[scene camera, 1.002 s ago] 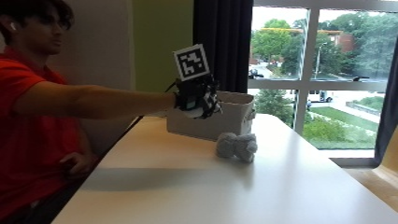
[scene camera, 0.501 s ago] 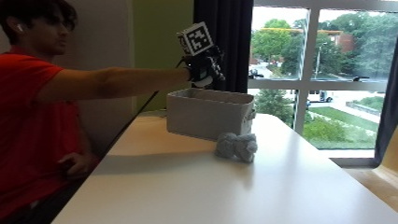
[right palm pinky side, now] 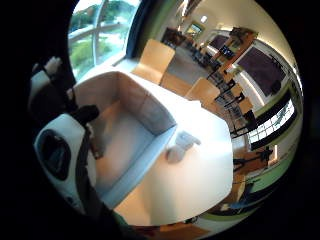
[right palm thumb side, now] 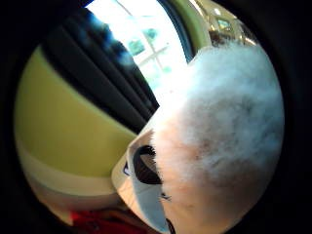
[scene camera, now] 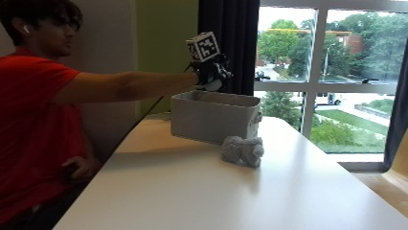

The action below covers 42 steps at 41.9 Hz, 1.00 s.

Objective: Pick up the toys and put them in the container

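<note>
1. Person in red shirt [scene camera: 35, 120] sits at the white table [scene camera: 210, 196], right arm stretched out over it.
2. Gloved right hand [scene camera: 210, 74] is up in the air above the near rim of the grey fabric container [scene camera: 213, 117], not touching it.
3. Thumb side palm view is mostly filled by a white fluffy toy [right palm thumb side: 219, 126] right against the palm; outside view shows a pale bit under the curled fingers. Hand grips this fluffy toy.
4. Container stands on the table toward the window end; little finger side view looks down into it, floor of the bin [right palm pinky side: 125, 145] shows bare where visible.
5. Grey plush toy [scene camera: 243, 151] lies on the table just beside the container's front wall, outside it; same toy seen from above [right palm pinky side: 180, 146].
</note>
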Tool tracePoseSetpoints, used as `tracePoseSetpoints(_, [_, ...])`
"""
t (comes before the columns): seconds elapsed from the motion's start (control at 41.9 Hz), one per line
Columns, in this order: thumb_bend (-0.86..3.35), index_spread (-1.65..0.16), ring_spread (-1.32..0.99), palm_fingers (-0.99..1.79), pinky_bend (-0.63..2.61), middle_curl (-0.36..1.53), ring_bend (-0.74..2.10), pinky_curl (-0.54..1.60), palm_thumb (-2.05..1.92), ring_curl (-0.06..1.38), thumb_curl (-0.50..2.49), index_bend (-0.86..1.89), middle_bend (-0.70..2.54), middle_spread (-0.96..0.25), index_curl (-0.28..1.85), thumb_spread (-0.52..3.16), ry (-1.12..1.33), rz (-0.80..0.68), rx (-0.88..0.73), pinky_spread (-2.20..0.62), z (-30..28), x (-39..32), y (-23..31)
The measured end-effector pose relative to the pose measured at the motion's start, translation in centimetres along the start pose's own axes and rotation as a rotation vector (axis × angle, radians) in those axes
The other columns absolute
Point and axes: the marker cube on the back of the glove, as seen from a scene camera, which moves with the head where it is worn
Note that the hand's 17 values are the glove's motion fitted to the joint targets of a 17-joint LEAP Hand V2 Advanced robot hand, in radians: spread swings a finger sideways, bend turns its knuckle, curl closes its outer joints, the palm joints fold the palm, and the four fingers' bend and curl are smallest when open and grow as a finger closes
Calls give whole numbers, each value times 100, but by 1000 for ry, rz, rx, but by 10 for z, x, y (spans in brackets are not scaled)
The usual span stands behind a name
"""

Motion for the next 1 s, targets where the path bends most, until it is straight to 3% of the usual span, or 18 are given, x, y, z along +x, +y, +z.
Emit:
tracePoseSetpoints(0.095, [-2,-26,-38,105,87,71,120,39,37,49,95,60,93,-36,79,61,18,22,-88,-44,7,6,6])
tracePoseSetpoints(0.262, [-8,-31,-38,79,91,66,112,40,12,45,84,33,85,-38,74,87,11,51,-217,-37,16,17,16])
tracePoseSetpoints(0.31, [-7,-33,-38,59,90,64,106,41,7,44,79,31,78,-38,73,95,-29,50,-218,-33,16,18,17])
tracePoseSetpoints(0.334, [-9,-33,-35,35,95,61,99,43,1,42,76,27,68,-36,71,97,-47,51,-213,-28,15,18,17])
tracePoseSetpoints(0.405, [-9,-35,-29,17,101,58,90,45,-7,40,69,24,60,-33,70,100,-60,55,-205,-20,11,23,18])
tracePoseSetpoints(0.644, [-8,-42,-21,20,92,51,73,37,-9,28,52,27,52,-27,62,106,12,108,-187,-5,-2,83,35])
tracePoseSetpoints(1.002, [-7,-44,-19,20,83,46,66,33,-8,25,37,33,45,-24,60,107,58,313,-230,2,5,209,90])
